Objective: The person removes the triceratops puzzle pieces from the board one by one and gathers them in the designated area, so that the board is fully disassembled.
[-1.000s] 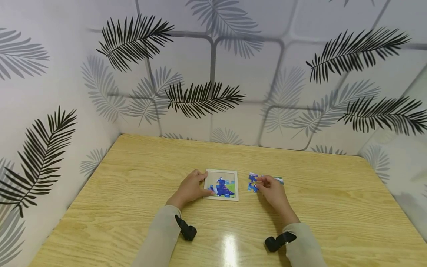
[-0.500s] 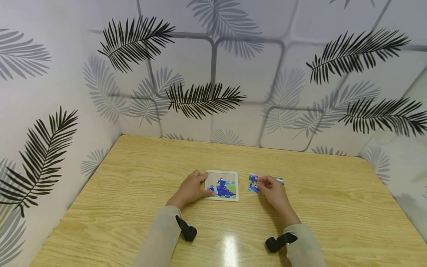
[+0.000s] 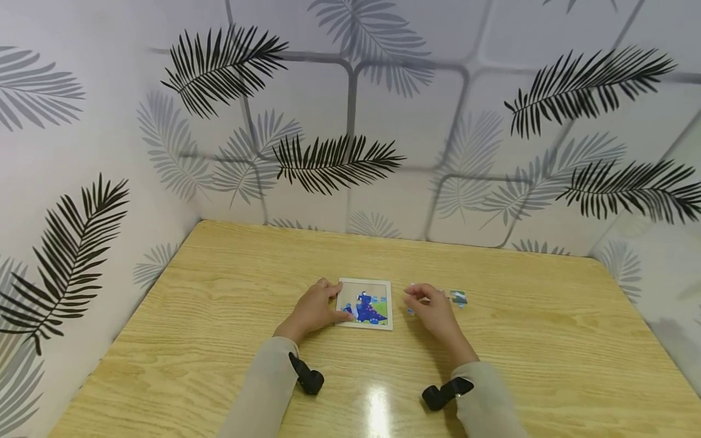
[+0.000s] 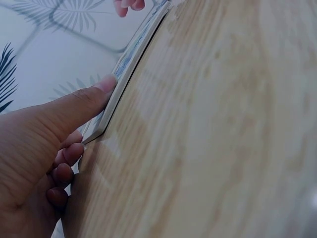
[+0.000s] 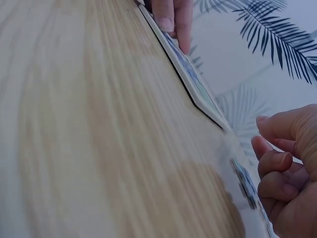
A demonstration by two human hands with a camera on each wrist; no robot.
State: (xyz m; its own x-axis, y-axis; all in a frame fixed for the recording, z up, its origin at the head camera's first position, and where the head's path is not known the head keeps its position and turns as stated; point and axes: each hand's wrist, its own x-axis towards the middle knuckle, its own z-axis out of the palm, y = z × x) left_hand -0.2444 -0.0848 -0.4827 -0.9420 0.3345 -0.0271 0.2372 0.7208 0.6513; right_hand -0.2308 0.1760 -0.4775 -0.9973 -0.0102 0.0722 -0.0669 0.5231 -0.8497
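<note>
A square puzzle tray (image 3: 391, 304) with a pale rim lies on the table, partly filled with pieces forming a blue dinosaur (image 3: 366, 310). My left hand (image 3: 311, 309) grips the tray's left side, the thumb across its edge and fingers beside it, as the left wrist view also shows. To the right, my right hand (image 3: 436, 313) hovers with bent fingers over loose blue puzzle pieces (image 5: 242, 181), mostly hiding them in the head view. In the right wrist view a gap shows between its thumb and forefinger, with no piece visible there. A green-and-blue puzzle piece (image 3: 459, 297) lies right of this hand.
The wood-grain table (image 3: 246, 274) extends around both hands. Behind it stands a wall (image 3: 394, 201) patterned with dark and grey leaves. Dark cameras are strapped to both wrists.
My right hand has shifted slightly left over the loose pieces, uncovering more of the green-and-blue piece. My left hand and the tray stay in place.
</note>
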